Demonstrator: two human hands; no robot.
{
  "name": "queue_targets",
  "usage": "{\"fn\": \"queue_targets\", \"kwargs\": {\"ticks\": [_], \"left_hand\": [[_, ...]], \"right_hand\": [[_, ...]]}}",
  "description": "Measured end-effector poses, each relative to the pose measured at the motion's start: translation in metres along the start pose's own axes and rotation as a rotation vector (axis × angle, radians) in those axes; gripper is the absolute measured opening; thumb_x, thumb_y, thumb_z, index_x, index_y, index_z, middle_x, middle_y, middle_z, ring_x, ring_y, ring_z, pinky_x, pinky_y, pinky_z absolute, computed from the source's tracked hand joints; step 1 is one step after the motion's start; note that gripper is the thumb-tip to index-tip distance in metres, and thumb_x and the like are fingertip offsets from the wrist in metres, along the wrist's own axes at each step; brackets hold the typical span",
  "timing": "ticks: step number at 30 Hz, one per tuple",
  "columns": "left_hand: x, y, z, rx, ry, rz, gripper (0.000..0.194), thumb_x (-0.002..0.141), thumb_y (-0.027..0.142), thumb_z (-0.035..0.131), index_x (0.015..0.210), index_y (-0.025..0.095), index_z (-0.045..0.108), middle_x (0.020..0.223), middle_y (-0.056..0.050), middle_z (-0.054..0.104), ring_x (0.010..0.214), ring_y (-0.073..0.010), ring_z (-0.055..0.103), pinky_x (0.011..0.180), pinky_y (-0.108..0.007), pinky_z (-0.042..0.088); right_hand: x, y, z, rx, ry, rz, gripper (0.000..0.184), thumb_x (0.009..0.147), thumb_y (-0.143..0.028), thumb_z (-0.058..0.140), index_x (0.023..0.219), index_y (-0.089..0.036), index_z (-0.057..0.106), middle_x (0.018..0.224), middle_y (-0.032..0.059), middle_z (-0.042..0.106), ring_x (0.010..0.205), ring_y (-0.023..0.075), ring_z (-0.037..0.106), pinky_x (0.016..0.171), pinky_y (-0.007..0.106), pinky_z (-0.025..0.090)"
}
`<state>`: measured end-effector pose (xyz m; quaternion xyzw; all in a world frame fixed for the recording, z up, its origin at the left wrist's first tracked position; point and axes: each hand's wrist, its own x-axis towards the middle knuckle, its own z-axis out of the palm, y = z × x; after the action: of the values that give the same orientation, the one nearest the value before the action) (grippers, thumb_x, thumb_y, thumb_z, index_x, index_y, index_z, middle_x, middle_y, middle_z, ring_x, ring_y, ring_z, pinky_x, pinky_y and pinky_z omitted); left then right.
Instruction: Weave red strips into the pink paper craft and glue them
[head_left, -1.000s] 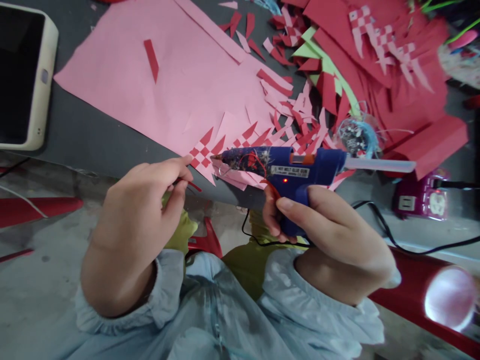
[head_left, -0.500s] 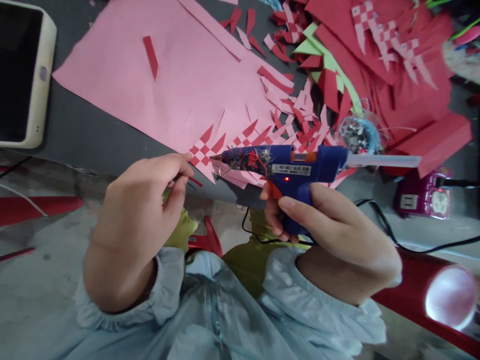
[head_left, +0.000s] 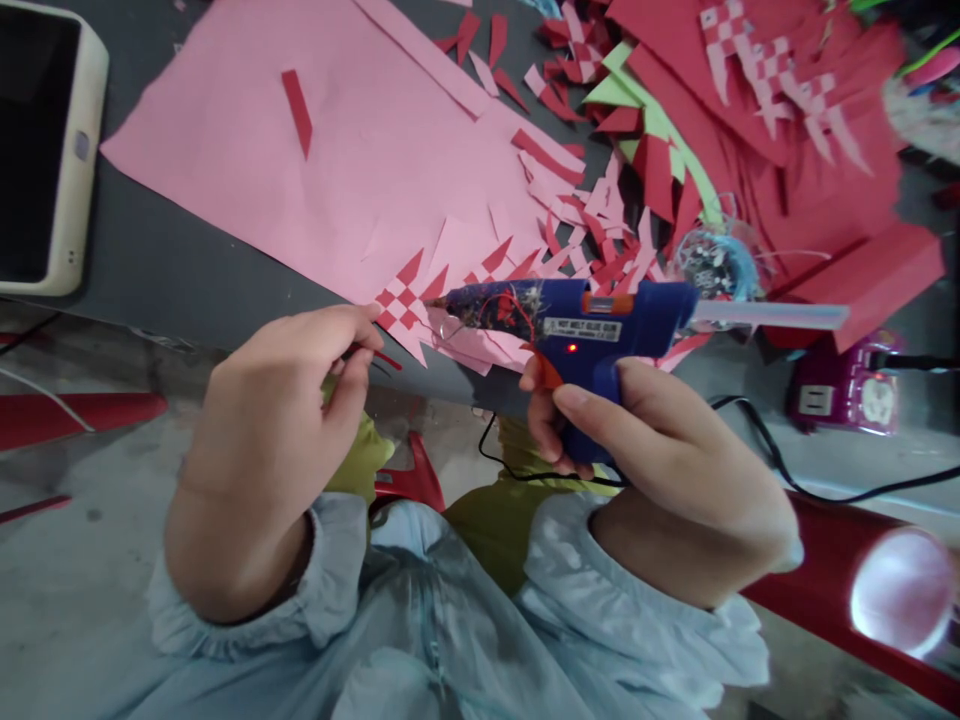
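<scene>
My right hand (head_left: 630,430) grips a blue hot glue gun (head_left: 577,325) by its handle, fingers at the orange trigger. A clear glue stick (head_left: 772,315) juts from its back, and a red light glows on its side. The gun's nozzle points left at a woven red and pink paper piece (head_left: 401,303) with pointed strip ends. Thumb and fingers of my left hand (head_left: 300,385) are pinched on the near left edge of this woven piece. A thin red strip (head_left: 388,360) shows just by those fingertips.
A large pink sheet (head_left: 300,190) covers the table's middle, with paper scraps (head_left: 592,230) at its right. Red sheets (head_left: 810,200) lie far right, a purple power adapter (head_left: 844,390) below them. At the left edge is a phone-like device (head_left: 86,160).
The glue gun has risen slightly, its nozzle now a little farther up beside the woven piece. My left hand keeps its pinch almost unmoved.
</scene>
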<state>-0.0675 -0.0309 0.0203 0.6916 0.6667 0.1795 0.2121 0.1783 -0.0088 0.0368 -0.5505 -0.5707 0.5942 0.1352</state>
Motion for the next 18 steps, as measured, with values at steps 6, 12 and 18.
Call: {"fn": "queue_targets", "kwargs": {"ticks": [6,12,18], "left_hand": [[0.0,0.0014,-0.0011,0.004,-0.003,-0.009,0.023,0.089,0.016,0.05,0.1,0.024,0.068,0.107,0.0,0.076,0.094,-0.0206,0.07,0.083,-0.032,0.053],[-0.0004,0.0022,-0.0004,0.008,0.005,-0.016,0.024,0.091,0.02,0.049,0.102,0.024,0.07,0.104,-0.001,0.076,0.093,-0.0205,0.07,0.083,-0.032,0.053],[-0.0002,0.0027,-0.0004,0.011,0.016,-0.02,0.023,0.091,0.018,0.05,0.102,0.024,0.069,0.104,0.0,0.076,0.093,-0.0205,0.07,0.083,-0.032,0.052]], "right_hand": [[-0.0033,-0.0005,-0.0054,-0.067,-0.052,-0.011,0.031,0.096,-0.045,0.051,0.083,-0.018,0.059,0.057,0.0001,0.06,0.05,0.0098,0.055,0.047,0.02,0.047],[-0.0031,-0.0007,-0.0055,-0.089,-0.068,-0.014,0.033,0.095,-0.046,0.051,0.081,-0.018,0.06,0.056,0.0011,0.06,0.049,0.0113,0.055,0.047,0.023,0.046],[-0.0039,0.0017,-0.0053,-0.087,-0.088,-0.011,0.039,0.098,-0.045,0.049,0.072,-0.018,0.06,0.058,0.0018,0.06,0.053,0.0101,0.055,0.052,0.021,0.047]]}}
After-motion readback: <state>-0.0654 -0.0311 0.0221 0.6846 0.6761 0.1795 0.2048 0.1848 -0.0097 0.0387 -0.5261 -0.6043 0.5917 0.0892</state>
